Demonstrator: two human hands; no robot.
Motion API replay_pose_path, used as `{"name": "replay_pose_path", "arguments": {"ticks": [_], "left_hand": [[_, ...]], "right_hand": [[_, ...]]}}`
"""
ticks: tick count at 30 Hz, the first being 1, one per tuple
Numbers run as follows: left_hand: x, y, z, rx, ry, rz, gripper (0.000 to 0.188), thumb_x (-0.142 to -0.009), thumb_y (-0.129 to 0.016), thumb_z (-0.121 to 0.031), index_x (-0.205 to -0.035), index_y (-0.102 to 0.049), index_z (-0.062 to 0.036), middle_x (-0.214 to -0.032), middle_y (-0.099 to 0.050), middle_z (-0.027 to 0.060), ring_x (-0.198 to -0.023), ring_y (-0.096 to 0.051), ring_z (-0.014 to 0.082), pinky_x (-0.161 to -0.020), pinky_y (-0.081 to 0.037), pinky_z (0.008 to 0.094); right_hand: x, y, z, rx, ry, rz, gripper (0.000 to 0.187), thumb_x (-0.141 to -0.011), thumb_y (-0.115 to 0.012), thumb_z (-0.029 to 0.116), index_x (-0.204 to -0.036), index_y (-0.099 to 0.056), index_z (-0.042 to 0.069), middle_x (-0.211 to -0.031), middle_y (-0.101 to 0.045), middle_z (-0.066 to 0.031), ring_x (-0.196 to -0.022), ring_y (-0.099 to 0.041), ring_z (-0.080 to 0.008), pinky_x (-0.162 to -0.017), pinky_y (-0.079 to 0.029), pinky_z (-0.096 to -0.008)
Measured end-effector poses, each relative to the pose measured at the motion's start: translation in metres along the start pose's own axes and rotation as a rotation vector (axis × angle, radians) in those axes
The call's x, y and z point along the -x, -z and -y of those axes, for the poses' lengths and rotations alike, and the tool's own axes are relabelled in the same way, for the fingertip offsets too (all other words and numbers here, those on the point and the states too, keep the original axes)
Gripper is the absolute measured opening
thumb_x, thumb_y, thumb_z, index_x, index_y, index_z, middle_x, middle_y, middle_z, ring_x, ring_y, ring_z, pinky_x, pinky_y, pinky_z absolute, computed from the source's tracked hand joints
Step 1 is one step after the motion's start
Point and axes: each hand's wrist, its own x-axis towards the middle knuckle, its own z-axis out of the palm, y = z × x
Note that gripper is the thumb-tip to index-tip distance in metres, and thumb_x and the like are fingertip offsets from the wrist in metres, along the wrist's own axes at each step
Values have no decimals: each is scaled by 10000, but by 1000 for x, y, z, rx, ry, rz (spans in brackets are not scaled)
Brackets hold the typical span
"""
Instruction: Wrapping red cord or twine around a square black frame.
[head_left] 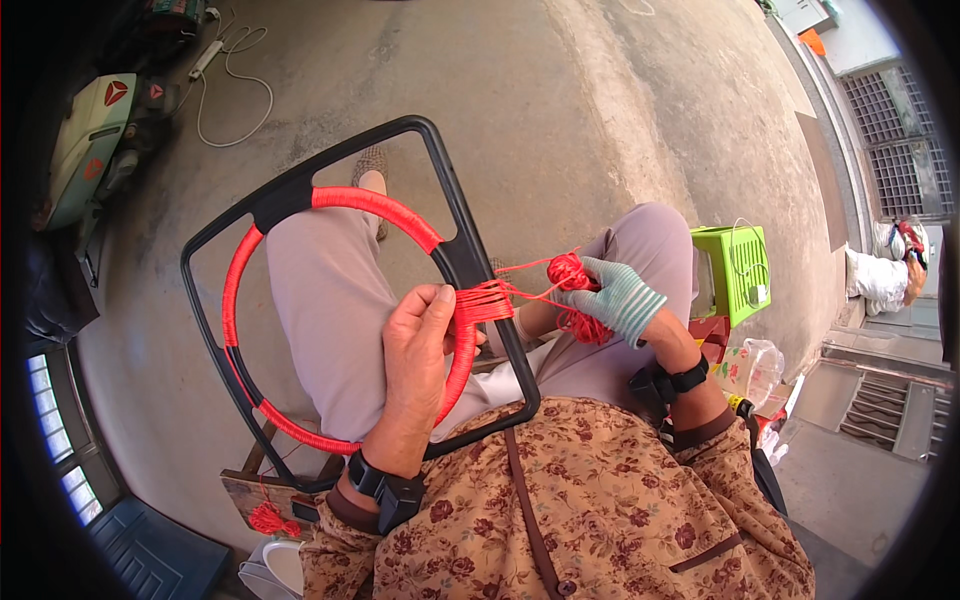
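Observation:
A black frame [428, 122] with a round ring inside it rests across my lap, tilted. Glossy red cord [385, 206] is wound tightly round much of the ring; short black stretches show between the wrapped parts. My left hand [420, 345], bare, pinches the ring's right side, thumb on the flat band of red strands [484, 301] that spans from ring to outer bar. In a striped knit glove, my right hand [612, 300] is closed round a bundle of red cord [568, 272]. Strands run between this bundle and the band. Some left fingertips are hidden behind the ring.
A lime green plastic stool [735, 275] stands at the right, with clear plastic packaging [757, 368] nearer me. Another red cord bundle [272, 519] hangs by a wooden board [262, 500] at lower left. A scooter [95, 145] and a white power strip [206, 60] are far left.

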Motion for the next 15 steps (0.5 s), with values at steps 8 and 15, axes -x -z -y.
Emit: {"name": "replay_pose_path", "arguments": {"ticks": [8,15], "left_hand": [[1,1,1,2,6,11,180,-958,-521,-240,-943,-523,-61,-777,-629,62,-565,-607,136,-481,-513,246],[1,0,1,16,-1,5,199,-956,-525,-239,-930,-532,-41,-778,-634,71,-565,-606,126,-487,-504,231]], "right_hand": [[1,0,-2,-67,18,-35,410,-818,-662,209,-1151,-578,-15,-870,-667,-169,-788,-645,-205,-730,-505,-322],[-1,9,-8,-22,-12,-160,393,-810,-664,176,-1147,-586,-11,-899,-666,-143,-815,-632,-179,-761,-503,-310]]}}
